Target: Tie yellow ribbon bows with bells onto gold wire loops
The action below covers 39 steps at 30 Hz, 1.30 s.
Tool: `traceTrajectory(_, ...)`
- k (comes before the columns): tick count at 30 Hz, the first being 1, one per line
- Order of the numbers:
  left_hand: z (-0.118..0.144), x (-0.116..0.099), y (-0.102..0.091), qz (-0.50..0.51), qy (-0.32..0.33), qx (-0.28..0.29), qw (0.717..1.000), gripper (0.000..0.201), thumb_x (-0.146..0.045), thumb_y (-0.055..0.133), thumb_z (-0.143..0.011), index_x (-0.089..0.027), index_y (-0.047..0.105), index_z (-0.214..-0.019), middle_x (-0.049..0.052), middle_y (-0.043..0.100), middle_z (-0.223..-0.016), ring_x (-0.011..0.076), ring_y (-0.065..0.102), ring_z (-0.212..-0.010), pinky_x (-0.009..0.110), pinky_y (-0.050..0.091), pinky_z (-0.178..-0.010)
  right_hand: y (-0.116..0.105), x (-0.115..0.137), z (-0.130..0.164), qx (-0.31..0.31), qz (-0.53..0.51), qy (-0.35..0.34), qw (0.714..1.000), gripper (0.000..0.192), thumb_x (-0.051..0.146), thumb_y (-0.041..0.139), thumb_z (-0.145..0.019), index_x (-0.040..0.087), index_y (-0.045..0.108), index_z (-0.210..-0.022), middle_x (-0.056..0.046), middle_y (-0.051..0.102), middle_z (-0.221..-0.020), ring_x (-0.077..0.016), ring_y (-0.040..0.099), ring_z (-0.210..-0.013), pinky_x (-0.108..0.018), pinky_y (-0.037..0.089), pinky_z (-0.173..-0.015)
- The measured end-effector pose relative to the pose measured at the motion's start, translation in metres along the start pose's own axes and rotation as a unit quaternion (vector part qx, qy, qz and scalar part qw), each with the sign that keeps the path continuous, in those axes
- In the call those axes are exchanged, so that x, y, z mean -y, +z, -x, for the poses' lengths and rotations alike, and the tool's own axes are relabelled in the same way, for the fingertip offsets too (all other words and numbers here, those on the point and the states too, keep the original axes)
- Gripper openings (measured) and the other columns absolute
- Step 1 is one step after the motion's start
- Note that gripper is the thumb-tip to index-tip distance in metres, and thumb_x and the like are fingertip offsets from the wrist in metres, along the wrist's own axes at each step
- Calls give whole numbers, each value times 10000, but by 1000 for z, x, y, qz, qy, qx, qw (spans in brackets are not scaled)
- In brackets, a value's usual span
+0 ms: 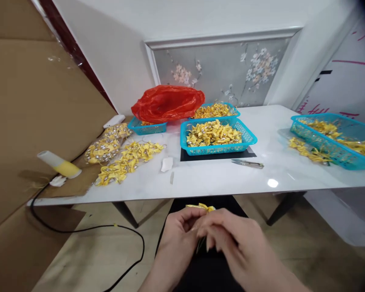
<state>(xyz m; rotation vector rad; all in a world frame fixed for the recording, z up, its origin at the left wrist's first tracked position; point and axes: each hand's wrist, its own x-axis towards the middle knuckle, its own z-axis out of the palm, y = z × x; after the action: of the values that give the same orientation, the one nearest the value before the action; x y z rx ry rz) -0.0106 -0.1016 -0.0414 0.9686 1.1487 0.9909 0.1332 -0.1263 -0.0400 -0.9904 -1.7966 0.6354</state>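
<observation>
Close together in front of my body, my left hand (182,231) and my right hand (237,239) meet below the table edge. A small yellow ribbon bow (205,207) shows just above the fingertips. The thumb and fingers of my left hand are closed on it. My right hand's fingers are curled and pinched against the bow's underside; their exact grip is partly hidden. Thin dark green strands hang down between the two hands. On the table ahead, a blue basket (218,151) holds a heap of similar yellow bows (214,133) with silvery beads.
Thread snips (248,163) lie before the basket, with a white scrap (167,164) to the left. Beaded yellow strips (127,160) spread further left, near a yellow-and-white cone (60,164). A red plastic bag (168,103) and another blue basket (337,142) flank the middle. A black cable (109,227) crosses the floor.
</observation>
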Motion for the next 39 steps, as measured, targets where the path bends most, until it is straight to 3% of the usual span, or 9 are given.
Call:
traceTrajectory(5,11,-8,0,1,-16,55,998,148,-304,756,-805,-167,805,-830,57,791,-832,180,716,-825,249,558,-796,-2,-16,2,-74,90,-27,993,253,39,458,-955,182,666,-963,-71,641,-936,-145,659,-788,-260,590,-690)
traceTrajectory(10,2,-12,-4,-22,-6,38,999,148,-304,752,-801,-162,787,-822,54,783,-831,190,718,-852,264,557,-819,-3,-29,-4,-23,236,-62,969,252,32,448,-958,155,668,-963,-75,623,-877,-164,611,-771,-284,568,-666)
traceTrajectory(17,-24,-18,-3,-75,9,57,995,196,-323,671,-861,-151,737,-795,52,755,-800,188,701,-810,289,568,-789,-17,-40,-27,33,327,-96,940,301,15,420,-948,148,690,-951,-102,632,-839,-229,554,-746,-335,476,-600)
traceTrajectory(24,-58,-16,2,-43,-43,52,997,300,-430,663,-867,-155,639,-747,23,715,-786,166,718,-722,301,606,-748,-24,-64,-46,56,295,-83,950,270,40,440,-959,178,666,-907,-65,620,-840,-203,547,-731,-295,454,-588)
traceTrajectory(31,-76,-17,5,-49,-78,48,995,262,-377,611,-914,-154,616,-776,9,697,-739,139,708,-656,249,596,-660,-17,-83,-53,39,208,-34,977,256,83,429,-989,198,644,-912,-37,613,-810,-172,578,-729,-252,509,-630)
traceTrajectory(39,-81,-12,6,-107,-27,93,989,209,-329,551,-946,-175,610,-819,26,694,-826,173,686,-796,307,600,-775,-7,-87,-56,10,239,-6,971,253,47,424,-946,172,632,-875,-50,582,-755,-205,549,-681,-300,446,-581)
